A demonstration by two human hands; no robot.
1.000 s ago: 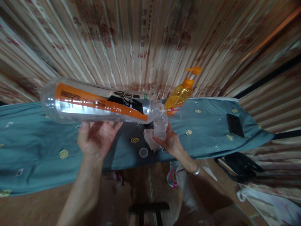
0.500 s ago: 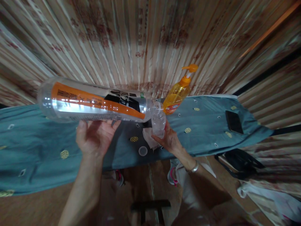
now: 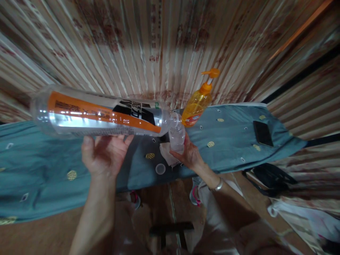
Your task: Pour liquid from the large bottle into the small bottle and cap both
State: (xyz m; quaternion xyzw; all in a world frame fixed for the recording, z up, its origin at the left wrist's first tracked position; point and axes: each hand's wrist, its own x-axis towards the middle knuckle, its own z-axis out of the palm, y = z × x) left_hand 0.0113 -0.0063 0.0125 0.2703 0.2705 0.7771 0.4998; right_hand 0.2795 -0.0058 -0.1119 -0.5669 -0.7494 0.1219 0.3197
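My left hand supports a large clear plastic bottle from below, its fingers partly hidden behind it. The bottle lies nearly level, with an orange, silver and black label, and its neck points right. That neck meets the mouth of a small clear bottle, which my right hand grips upright around its lower part. Clear liquid seems to be inside the small bottle. Just behind it stands a yellow pump bottle with an orange pump top. A folded whitish cloth and a round translucent lid lie beneath.
A teal patterned cloth covers the long table. Toward its right end lies a black flat phone-like object. Pleated curtains hang behind the table. A black bag is at lower right, and a dark stool stands below.
The big bottle's base has shifted slightly left. Its neck stays at the small bottle's mouth, and both hands keep their hold. The whole view has moved a little.
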